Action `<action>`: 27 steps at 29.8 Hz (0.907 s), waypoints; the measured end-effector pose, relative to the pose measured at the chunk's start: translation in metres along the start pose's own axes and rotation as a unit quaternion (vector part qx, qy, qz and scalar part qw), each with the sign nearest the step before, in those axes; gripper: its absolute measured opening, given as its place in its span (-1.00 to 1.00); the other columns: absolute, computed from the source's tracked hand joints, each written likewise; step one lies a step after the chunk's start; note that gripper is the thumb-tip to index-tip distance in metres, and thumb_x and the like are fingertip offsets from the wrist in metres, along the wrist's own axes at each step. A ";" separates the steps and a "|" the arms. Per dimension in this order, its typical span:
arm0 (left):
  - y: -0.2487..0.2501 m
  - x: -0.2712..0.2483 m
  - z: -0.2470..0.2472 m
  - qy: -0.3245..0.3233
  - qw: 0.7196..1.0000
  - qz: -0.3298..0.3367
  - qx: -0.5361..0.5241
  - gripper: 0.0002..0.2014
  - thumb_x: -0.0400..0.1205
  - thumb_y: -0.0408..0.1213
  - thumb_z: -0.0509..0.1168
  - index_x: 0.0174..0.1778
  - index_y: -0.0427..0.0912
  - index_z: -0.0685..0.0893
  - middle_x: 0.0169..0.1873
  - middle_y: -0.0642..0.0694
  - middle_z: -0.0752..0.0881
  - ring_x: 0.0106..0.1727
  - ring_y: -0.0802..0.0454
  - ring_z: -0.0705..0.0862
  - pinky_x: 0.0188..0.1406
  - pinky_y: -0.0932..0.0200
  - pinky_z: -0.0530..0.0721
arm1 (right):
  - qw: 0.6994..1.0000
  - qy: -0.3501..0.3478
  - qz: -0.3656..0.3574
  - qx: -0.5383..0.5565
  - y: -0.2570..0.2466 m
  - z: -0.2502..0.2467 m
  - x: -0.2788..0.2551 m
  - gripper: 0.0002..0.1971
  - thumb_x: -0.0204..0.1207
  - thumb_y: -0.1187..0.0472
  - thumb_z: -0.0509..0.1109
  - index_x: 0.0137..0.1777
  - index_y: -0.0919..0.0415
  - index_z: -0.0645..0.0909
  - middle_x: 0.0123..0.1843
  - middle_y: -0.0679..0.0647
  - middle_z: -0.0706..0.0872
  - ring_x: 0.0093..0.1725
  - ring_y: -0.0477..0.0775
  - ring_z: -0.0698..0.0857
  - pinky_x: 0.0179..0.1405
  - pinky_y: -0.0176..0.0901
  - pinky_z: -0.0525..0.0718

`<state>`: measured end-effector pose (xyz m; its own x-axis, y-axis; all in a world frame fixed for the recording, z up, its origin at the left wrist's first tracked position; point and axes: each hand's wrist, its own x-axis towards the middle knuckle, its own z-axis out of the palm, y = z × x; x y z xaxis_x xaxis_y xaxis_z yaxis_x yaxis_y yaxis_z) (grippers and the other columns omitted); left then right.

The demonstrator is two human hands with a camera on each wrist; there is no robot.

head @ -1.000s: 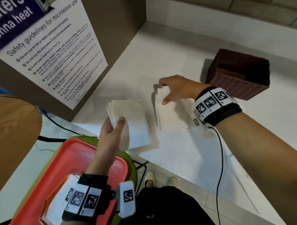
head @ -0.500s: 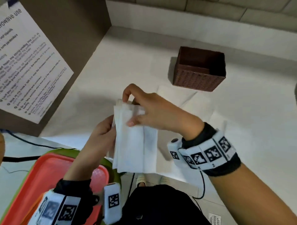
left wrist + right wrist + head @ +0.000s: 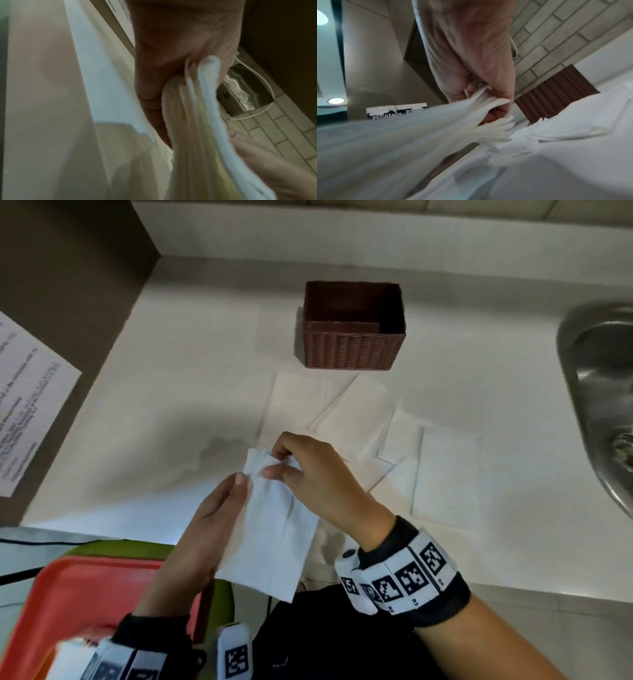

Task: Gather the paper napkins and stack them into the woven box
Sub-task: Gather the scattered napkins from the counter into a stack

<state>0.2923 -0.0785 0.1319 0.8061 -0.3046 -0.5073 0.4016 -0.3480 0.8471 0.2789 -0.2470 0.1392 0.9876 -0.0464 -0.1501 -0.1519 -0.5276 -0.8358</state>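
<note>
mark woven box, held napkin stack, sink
woven box (image 3: pixel 352 350): head view, ribbed front wall.
held napkin stack (image 3: pixel 274 529): head view, top sheet's middle.
sink (image 3: pixel 596 392): head view, steel left rim.

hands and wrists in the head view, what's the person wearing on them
Both hands are bare, with no gloves or rings in view. The right hand has a black wristband carrying white blocks printed with black square tag markers, and a small round dark lens at its inner end. The left hand has a similar black band with white tag blocks, partly blurred. No sleeves show on the forearms.

loose napkins (image 3: pixel 346 402) lie before the woven box (image 3: pixel 354 350); sink (image 3: pixel 596 392) at right
</note>
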 end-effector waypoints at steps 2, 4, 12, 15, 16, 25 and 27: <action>0.001 -0.001 0.004 -0.014 1.000 -0.005 -0.001 -0.71 0.64 0.17 0.16 -0.02 0.24 0.78 -0.04 0.02 0.87 0.01 -0.04 0.83 0.06 -0.05 0.72 | 1.000 0.006 0.013 0.007 0.006 -0.002 -0.005 -0.89 0.59 0.21 0.40 -0.04 0.26 0.57 -0.29 -0.25 0.60 -0.22 -0.16 0.61 -0.11 -0.08 0.58; 0.003 -0.001 0.009 -0.039 0.999 -0.003 0.007 -0.70 0.54 0.15 0.25 0.08 0.18 0.75 -0.05 0.03 0.87 -0.06 0.02 0.85 -0.07 0.05 0.73 | 1.000 0.010 0.011 -0.010 0.010 -0.003 -0.008 -0.92 0.60 0.25 0.38 -0.03 0.26 0.57 -0.29 -0.26 0.55 -0.32 -0.36 0.52 -0.20 -0.20 0.54; 0.004 0.001 0.018 -0.060 0.998 0.002 0.014 -0.69 0.55 -0.07 0.41 0.22 0.12 0.67 0.01 0.06 0.87 -0.04 0.03 0.86 -0.10 0.02 0.74 | 0.991 0.054 0.010 -0.119 0.029 -0.045 -0.042 -0.57 0.63 0.10 0.32 0.48 -0.01 0.42 0.35 0.10 0.54 0.33 0.17 0.53 0.29 0.07 0.49; 0.004 0.000 0.009 -0.045 0.999 0.010 -0.025 -0.52 0.40 0.16 0.47 0.23 0.14 0.70 0.04 0.05 0.87 -0.05 0.05 0.87 -0.13 0.02 0.74 | 0.945 0.087 0.155 -0.273 0.070 -0.102 -0.056 -0.30 0.51 -0.06 0.43 0.62 -0.09 0.22 0.56 0.03 0.37 0.50 0.26 0.34 0.34 0.16 0.36; 0.003 0.000 0.006 -0.043 0.999 0.014 -0.024 -0.38 0.25 0.30 0.53 0.22 0.17 0.71 0.05 0.05 0.87 -0.04 0.05 0.87 -0.11 0.01 0.74 | 0.924 0.063 0.206 -0.316 0.083 -0.118 -0.058 -0.17 0.44 -0.12 0.47 0.65 -0.09 0.13 0.62 0.02 0.29 0.57 0.28 0.25 0.39 0.19 0.31; 0.000 0.007 0.017 -0.018 1.000 -0.005 -0.003 -0.76 0.62 -0.11 0.34 0.19 0.16 0.69 0.00 0.09 0.87 -0.02 -0.01 0.85 -0.02 -0.05 0.73 | 0.899 -0.015 0.258 -0.353 0.128 -0.156 -0.053 0.00 0.08 -0.19 0.69 0.48 -0.05 0.23 0.14 0.10 0.57 0.22 0.23 0.55 0.07 0.06 0.37; -0.002 0.007 0.016 -0.015 1.000 -0.005 -0.011 -0.78 0.61 -0.11 0.35 0.17 0.18 0.69 -0.03 0.10 0.88 -0.07 0.03 0.86 -0.08 -0.01 0.73 | 0.921 0.011 0.234 -0.311 0.127 -0.158 -0.059 -0.10 0.16 -0.03 0.71 0.42 0.00 0.25 0.08 0.15 0.55 -0.01 0.23 0.64 -0.08 -0.02 0.50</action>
<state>0.2901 -0.0945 0.1241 0.7892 -0.3276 -0.5195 0.4188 -0.3316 0.8454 0.2081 -0.4452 0.1248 0.8212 -0.4055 -0.4016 -0.5156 -0.8288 -0.2175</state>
